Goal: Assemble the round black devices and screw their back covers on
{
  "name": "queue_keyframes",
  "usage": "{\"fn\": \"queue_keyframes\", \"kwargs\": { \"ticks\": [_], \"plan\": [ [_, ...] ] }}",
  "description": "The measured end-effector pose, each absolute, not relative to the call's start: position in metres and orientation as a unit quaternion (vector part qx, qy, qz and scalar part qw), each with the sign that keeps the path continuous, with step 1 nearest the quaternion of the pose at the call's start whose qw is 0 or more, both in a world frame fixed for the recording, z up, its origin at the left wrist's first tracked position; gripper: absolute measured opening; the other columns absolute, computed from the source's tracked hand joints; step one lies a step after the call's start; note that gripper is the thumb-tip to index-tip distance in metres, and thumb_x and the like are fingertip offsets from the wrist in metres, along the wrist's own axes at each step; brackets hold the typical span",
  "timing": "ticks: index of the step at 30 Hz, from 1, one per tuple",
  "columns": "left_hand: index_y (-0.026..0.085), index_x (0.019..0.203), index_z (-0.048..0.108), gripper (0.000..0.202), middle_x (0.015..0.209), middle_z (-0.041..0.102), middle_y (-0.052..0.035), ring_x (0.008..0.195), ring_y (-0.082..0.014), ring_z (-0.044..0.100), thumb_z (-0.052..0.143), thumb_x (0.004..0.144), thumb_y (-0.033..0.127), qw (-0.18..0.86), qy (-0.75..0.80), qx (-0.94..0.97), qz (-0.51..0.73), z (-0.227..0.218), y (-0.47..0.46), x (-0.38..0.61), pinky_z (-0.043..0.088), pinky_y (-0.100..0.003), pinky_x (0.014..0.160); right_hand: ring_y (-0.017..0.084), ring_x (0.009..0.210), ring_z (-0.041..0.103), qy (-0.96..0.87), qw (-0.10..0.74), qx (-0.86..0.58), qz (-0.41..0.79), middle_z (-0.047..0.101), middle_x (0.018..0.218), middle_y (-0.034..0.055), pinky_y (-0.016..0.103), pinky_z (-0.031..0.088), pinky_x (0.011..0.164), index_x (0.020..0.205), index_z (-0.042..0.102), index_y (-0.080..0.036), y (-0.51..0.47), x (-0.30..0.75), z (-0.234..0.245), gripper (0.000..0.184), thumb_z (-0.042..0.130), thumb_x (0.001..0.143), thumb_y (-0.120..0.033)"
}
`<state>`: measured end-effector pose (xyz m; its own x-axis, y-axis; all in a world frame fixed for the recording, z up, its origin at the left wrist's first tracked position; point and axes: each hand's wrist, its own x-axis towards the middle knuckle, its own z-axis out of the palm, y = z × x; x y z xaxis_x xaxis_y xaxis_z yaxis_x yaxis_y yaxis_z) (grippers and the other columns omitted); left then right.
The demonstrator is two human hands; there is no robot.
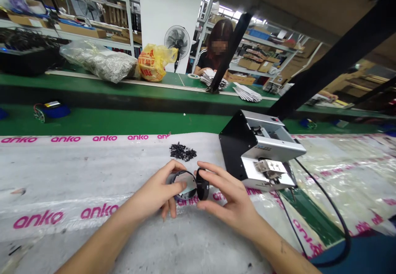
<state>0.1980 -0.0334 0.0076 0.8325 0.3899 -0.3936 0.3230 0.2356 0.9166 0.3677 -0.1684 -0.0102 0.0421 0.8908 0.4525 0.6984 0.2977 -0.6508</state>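
Black round cap (202, 184) held edge to edge with a dark ring housing (184, 185)

Our left hand (159, 187) wraps the dark ring housing from the left, thumb across its pale disc face and fingers curled behind it. Our right hand (227, 195) is nearer the black round cap, pinching it upright between thumb and spread fingers. The cap stands at the ring's right edge, nearly edge-on to us, its round face turned toward the ring; we cannot tell whether the two are seated together. Both sit in the middle of our grip, low over a white plastic sheet printed with pink anko lettering (93, 171). Just ahead lies a small heap of black plastic parts (182, 152). To the right stands a silver-and-black benchtop machine (260, 150), with a black cable (337, 220) curving away from it. Across the green bench, a person in a black top (210, 59) handles a stack of white sheets (210, 80).
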Motion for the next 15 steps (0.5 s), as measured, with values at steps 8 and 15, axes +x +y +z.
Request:
{"fn": "queue_keyframes", "kwargs": {
  "ticks": [8, 15],
  "plan": [
    [0.023, 0.108, 0.045, 0.021, 0.058, 0.059, 0.0062, 0.037, -0.0100, 0.058, 0.053, 0.089, 0.030, 0.761, 0.266, 0.590, 0.040, -0.003, -0.032, 0.198, 0.037, -0.012, 0.030, 0.022, 0.117, 0.061, -0.736, 0.307, -0.596, 0.098, 0.058, 0.132, 0.0079, 0.035, 0.055, 0.097, 0.134, 0.055, -0.032, -0.156, 0.365, 0.015, 0.051, 0.071, 0.086, -0.026],
    [0.020, 0.116, 0.049, 0.030, 0.080, 0.072, -0.0056, 0.064, -0.0190, 0.074, 0.059, 0.089, 0.027, 0.845, 0.190, 0.500, 0.012, -0.015, -0.015, 0.188, 0.060, -0.027, 0.060, 0.022, 0.118, 0.062, -0.766, 0.262, -0.550, 0.205, 0.064, 0.130, 0.0045, 0.035, 0.052, 0.102, 0.139, 0.051, -0.030, -0.131, 0.369, 0.031, 0.068, 0.080, 0.077, -0.025]
  ]
}}
